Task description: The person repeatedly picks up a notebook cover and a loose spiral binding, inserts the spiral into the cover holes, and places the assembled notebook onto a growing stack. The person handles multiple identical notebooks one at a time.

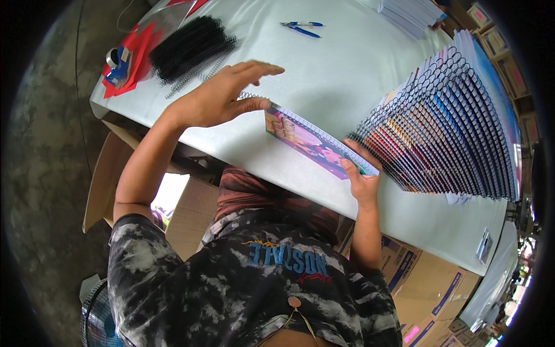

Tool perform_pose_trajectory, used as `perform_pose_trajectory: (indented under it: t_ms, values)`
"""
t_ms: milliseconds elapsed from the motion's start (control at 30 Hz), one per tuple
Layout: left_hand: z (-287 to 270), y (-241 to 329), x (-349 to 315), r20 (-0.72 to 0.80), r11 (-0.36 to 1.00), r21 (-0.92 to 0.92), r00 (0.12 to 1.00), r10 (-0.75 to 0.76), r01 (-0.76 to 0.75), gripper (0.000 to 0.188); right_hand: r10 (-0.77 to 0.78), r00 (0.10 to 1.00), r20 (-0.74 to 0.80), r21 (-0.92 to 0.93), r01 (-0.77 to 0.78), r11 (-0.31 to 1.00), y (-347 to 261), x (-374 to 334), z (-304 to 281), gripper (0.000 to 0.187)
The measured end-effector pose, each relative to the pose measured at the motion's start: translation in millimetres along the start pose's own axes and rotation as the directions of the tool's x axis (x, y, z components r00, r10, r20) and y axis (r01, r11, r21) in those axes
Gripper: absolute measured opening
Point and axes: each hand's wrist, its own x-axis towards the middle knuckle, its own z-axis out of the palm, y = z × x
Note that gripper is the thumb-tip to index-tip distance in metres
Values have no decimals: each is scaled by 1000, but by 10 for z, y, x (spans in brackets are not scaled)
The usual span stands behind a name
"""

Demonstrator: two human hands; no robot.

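My right hand (364, 180) grips the right end of a notebook (309, 144) with a colourful pink and purple illustrated cover, thumb on the front. The notebook is tilted up above the table's near edge, its punched edge upward. A dark wire coil (248, 96) sticks out past its upper left corner. By that corner my left hand (222, 95) is open, fingers stretched out and thumb apart. Its thumb tip is close to the coil; whether it touches cannot be made out.
A tall row of coil-bound notebooks (445, 127) stands on the right of the white table (231, 147). Black coils (191, 49) lie far left, beside red sheets (141, 58) and a blue tape dispenser (118, 66). Blue-handled pliers (302, 29) lie at the back. Cardboard boxes (428, 283) stand below.
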Motion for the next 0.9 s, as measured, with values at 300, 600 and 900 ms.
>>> perform_pose_trajectory:
  t_ms: [300, 600, 900]
  values:
    - [14, 110, 26, 42, 848, 504, 986, 162, -161, 24, -85, 996, -29, -73, 82, 994, 10, -22, 70, 23]
    - [30, 190, 50, 122, 791, 585, 984, 133, -179, 35, -270, 963, -9, -208, 262, 942, 12, -46, 184, 30]
    - [1070, -476, -672, -182, 738, 654, 912, 367, -166, 90, -354, 934, -38, -270, 332, 904, 48, -108, 316, 29]
